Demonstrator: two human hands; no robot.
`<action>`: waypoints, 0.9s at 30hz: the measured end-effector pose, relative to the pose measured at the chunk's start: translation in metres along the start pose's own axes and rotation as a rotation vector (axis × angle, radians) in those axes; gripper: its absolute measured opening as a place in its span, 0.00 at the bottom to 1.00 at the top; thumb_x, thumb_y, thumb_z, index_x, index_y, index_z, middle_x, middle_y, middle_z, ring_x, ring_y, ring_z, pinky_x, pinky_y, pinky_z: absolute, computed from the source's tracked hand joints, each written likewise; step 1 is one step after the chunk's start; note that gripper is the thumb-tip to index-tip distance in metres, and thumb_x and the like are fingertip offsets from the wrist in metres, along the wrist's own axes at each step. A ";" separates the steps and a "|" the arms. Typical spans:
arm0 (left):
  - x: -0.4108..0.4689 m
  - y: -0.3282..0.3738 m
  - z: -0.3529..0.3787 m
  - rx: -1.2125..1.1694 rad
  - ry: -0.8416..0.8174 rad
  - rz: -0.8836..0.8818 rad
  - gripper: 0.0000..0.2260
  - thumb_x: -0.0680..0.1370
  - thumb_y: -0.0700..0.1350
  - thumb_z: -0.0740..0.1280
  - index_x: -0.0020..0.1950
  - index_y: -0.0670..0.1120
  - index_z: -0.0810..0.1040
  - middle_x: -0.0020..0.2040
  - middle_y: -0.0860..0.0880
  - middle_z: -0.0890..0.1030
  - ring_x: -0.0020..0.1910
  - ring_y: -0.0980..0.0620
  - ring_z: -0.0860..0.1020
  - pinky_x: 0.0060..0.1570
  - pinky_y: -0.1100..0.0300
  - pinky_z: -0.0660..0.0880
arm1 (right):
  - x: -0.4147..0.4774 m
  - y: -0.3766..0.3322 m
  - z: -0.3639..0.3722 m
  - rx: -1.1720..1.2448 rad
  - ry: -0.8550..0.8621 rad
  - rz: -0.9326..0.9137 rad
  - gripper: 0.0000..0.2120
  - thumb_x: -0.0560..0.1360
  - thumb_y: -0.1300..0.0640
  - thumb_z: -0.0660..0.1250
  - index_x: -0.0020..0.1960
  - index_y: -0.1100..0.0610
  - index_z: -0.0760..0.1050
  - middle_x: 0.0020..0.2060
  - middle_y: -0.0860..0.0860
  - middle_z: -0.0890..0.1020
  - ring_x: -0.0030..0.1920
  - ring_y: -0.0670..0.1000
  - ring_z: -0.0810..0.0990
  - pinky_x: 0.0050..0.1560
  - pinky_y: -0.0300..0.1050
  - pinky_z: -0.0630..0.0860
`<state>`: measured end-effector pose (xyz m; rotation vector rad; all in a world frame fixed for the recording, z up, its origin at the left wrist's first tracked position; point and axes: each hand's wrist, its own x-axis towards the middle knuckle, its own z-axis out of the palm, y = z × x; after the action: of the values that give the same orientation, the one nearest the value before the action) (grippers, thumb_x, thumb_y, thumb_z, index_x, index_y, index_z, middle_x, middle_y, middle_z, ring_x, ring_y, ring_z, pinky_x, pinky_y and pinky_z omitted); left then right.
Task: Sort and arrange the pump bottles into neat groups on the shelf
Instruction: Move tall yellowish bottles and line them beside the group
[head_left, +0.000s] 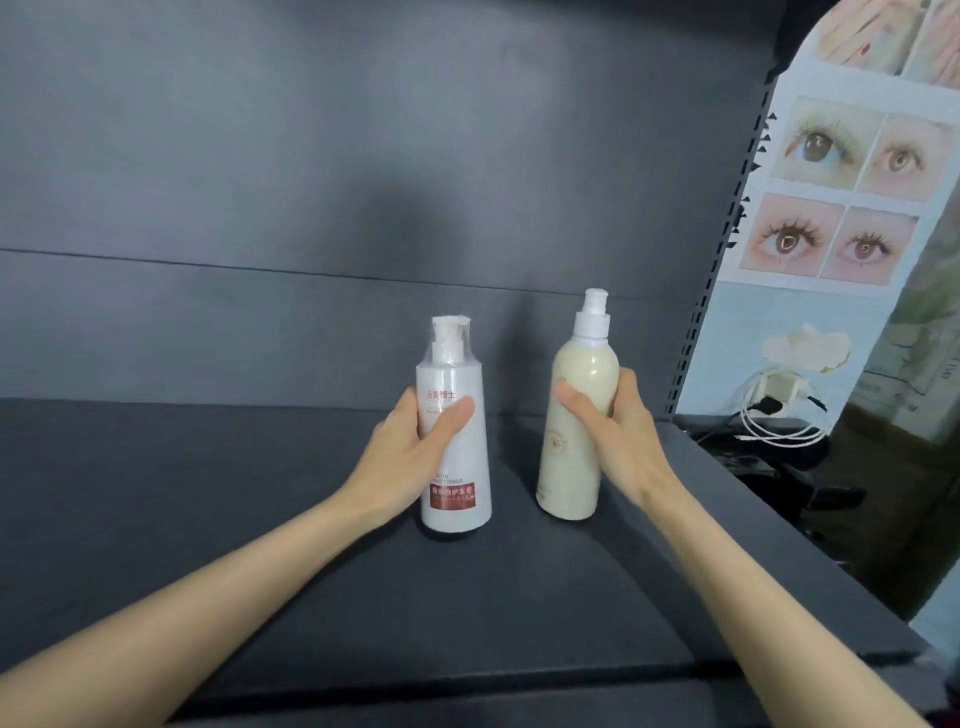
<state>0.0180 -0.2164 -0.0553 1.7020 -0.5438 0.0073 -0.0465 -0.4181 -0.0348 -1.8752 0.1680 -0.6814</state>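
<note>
A white pump bottle (460, 499) with a red label band and a plastic wrap over its pump stands upright on the dark shelf (208, 493). My left hand (415, 441) is wrapped around its middle. To its right a cream-coloured pump bottle (569, 467) with a white pump head leans slightly to the right. My right hand (608, 421) grips its upper body. Its base is at or just above the shelf surface; I cannot tell whether it touches. The two bottles are a small gap apart.
The shelf's dark back panel (363, 182) rises behind the bottles. A slotted upright post (727, 249) marks the shelf's right end. Beyond it hang a poster of eye pictures (841, 197) and a white charger with coiled cable (774, 410).
</note>
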 end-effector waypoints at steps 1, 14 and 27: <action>-0.011 0.001 -0.004 0.014 0.058 -0.014 0.17 0.75 0.60 0.65 0.54 0.49 0.73 0.49 0.52 0.81 0.49 0.55 0.80 0.52 0.54 0.77 | -0.006 -0.004 0.006 0.012 -0.020 -0.003 0.20 0.73 0.43 0.68 0.59 0.51 0.66 0.48 0.43 0.77 0.49 0.44 0.78 0.43 0.41 0.73; -0.152 0.041 -0.138 0.150 0.563 0.013 0.13 0.77 0.55 0.63 0.53 0.47 0.69 0.43 0.54 0.77 0.42 0.57 0.78 0.38 0.64 0.72 | -0.080 -0.112 0.144 0.188 -0.343 -0.149 0.20 0.73 0.42 0.67 0.57 0.51 0.68 0.48 0.45 0.77 0.48 0.45 0.78 0.42 0.42 0.73; -0.336 0.040 -0.345 0.294 0.833 -0.017 0.10 0.76 0.54 0.64 0.50 0.50 0.69 0.41 0.52 0.78 0.33 0.65 0.77 0.32 0.71 0.71 | -0.244 -0.235 0.350 0.335 -0.612 -0.250 0.16 0.73 0.41 0.66 0.53 0.49 0.68 0.47 0.45 0.77 0.45 0.42 0.78 0.38 0.39 0.72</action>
<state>-0.1936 0.2185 -0.0460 1.7963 0.1058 0.7799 -0.1099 0.0637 -0.0062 -1.7059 -0.5488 -0.2501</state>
